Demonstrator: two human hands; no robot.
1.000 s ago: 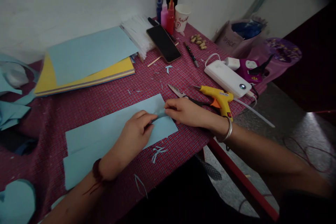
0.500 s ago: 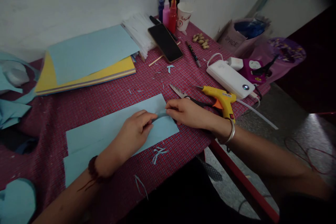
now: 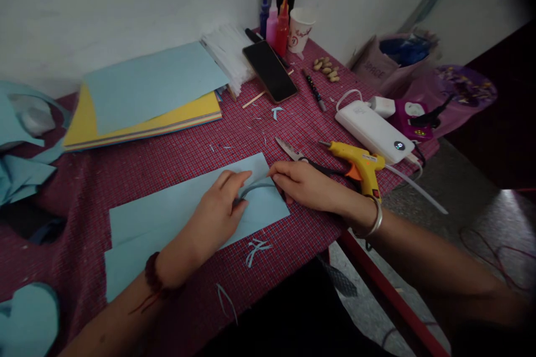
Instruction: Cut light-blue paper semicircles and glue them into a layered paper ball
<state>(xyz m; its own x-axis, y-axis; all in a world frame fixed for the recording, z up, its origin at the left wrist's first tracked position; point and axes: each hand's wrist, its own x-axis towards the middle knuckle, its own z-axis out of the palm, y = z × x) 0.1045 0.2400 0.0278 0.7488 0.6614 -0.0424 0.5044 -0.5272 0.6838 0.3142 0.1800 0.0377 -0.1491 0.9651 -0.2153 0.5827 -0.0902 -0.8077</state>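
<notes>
A thin curved strip of light blue paper (image 3: 259, 184) runs between my hands, above a large light blue paper sheet (image 3: 146, 212) on the table. My right hand (image 3: 299, 183) pinches the strip's right end near the sheet's right edge. My left hand (image 3: 218, 209) rests over the sheet, its thumb and forefinger parted around the strip's other end; its remaining fingers are partly hidden. Just beyond my right hand lie scissors (image 3: 291, 150) with dark handles. The yellow hot glue gun (image 3: 355, 159) lies beside them, close to my right wrist.
Paper scraps (image 3: 257, 250) lie near the table's front edge. A stack of coloured paper (image 3: 154, 89), a phone (image 3: 270, 71), paint bottles (image 3: 281, 30), a paper cup (image 3: 300, 30), and peanuts (image 3: 326, 68) stand or lie behind. A white power bank (image 3: 372, 131) is at right.
My left thumb and forefinger have spread apart from their pinch on the strip, showing more of it. My right hand keeps its pinch. The whole view has shifted slightly.
</notes>
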